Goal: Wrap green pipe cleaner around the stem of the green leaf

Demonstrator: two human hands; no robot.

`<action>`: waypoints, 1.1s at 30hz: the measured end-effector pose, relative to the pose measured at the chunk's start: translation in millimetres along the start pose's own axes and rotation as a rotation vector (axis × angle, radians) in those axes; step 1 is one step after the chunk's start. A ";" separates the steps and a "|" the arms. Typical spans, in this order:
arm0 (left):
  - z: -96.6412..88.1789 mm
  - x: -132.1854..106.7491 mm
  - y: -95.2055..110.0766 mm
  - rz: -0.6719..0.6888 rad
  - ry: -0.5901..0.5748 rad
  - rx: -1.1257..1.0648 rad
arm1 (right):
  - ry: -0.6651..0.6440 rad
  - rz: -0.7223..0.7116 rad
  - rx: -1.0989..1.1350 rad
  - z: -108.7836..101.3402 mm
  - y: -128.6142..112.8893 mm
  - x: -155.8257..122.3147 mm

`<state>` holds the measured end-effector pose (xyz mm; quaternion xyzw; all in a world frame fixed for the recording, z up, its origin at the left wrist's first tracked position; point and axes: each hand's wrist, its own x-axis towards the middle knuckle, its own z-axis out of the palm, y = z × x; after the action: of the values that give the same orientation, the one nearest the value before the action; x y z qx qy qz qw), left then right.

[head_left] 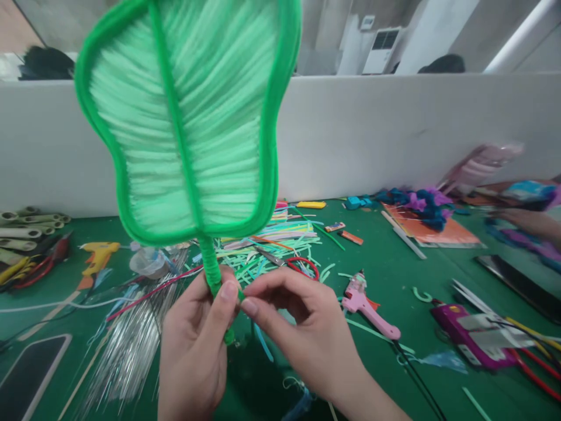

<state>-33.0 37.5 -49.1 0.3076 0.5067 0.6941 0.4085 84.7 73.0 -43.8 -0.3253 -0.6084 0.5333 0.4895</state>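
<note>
A large leaf-shaped fan (219,128) of green pipe cleaners, pale inside with a darker rim and midrib, stands upright in front of me. Its wrapped green handle (211,266) runs down into my left hand (197,339), which is closed round it with the thumb in front. My right hand (302,327) pinches a short green pipe cleaner end (241,295) beside the handle, thumb and forefinger nearly touching the left thumb. Below the left hand the handle's lower tip shows.
Loose pipe cleaners (280,240) and red-handled scissors (302,268) lie behind my hands. A pink glue gun (370,310) and a purple device (473,336) are right; a yellow glue gun (99,257), wires (131,345) and a phone (33,374) left. Another person's hand (532,225) works at far right.
</note>
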 end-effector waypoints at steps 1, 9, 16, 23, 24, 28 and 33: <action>-0.6 0.7 -1.2 0.002 0.006 0.009 | 0.019 -0.097 -0.104 0.0 0.9 -1.3; -1.2 2.9 -6.4 -0.064 -0.062 -0.199 | -0.013 0.237 0.171 0.8 -12.2 -0.8; 4.9 -0.7 0.0 -0.168 -0.143 -0.318 | -0.157 0.527 0.560 5.4 -14.5 10.3; 1.0 -4.2 -3.5 -0.110 -0.064 -0.286 | -0.181 0.550 0.598 5.6 -11.7 13.0; 0.3 -4.6 -4.3 -0.110 -0.063 -0.283 | -0.188 0.546 0.602 5.5 -11.7 13.3; -0.3 -3.7 -6.1 -0.096 -0.087 -0.235 | -0.194 0.541 0.571 5.4 -11.9 14.3; -0.2 1.3 -10.3 -0.117 -0.162 -0.233 | -0.189 0.536 0.571 5.2 -10.7 14.7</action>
<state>-31.1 40.0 -58.9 0.2831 0.4051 0.6963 0.5206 76.7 82.4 -29.6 -0.2729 -0.3717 0.8174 0.3454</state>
